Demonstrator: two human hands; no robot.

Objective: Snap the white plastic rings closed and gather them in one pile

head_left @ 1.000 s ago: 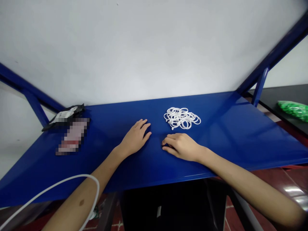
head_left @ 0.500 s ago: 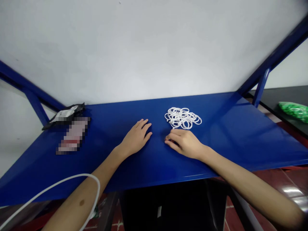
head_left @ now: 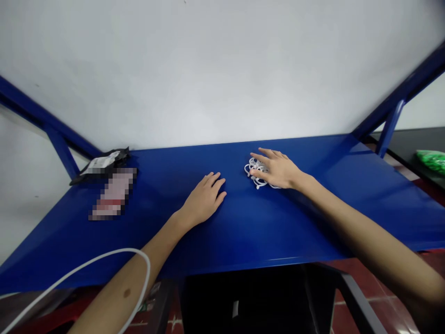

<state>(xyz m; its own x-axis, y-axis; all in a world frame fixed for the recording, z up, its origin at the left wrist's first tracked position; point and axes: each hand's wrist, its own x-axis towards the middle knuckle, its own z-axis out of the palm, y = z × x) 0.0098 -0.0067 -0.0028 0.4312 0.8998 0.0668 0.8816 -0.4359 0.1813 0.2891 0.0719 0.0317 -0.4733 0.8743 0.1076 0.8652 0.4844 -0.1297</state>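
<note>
A small heap of thin white cord loops (head_left: pixel 261 180) lies on the blue table (head_left: pixel 243 236), right of the middle. Over it spreads my right hand (head_left: pixel 276 168), palm down with fingers apart, hiding much of the heap. Whether the fingers press on the loops or hover just above, I cannot tell. My left hand (head_left: pixel 205 198) rests on the tabletop to the left of the heap, fingers stretched out and holding nothing.
At the left lie a black plastic package (head_left: pixel 104 163) with a white label and a blurred-out pinkish item (head_left: pixel 114 192). A white cable (head_left: pixel 104 254) arcs across my left forearm. Blue frame bars (head_left: pixel 391 125) rise at both sides. Beyond the right bar sits a green bag (head_left: pixel 433 160).
My right hand has moved forward from the near side of the loops to over them, and its fingers have spread. My left hand stays in place; the view has shifted slightly.
</note>
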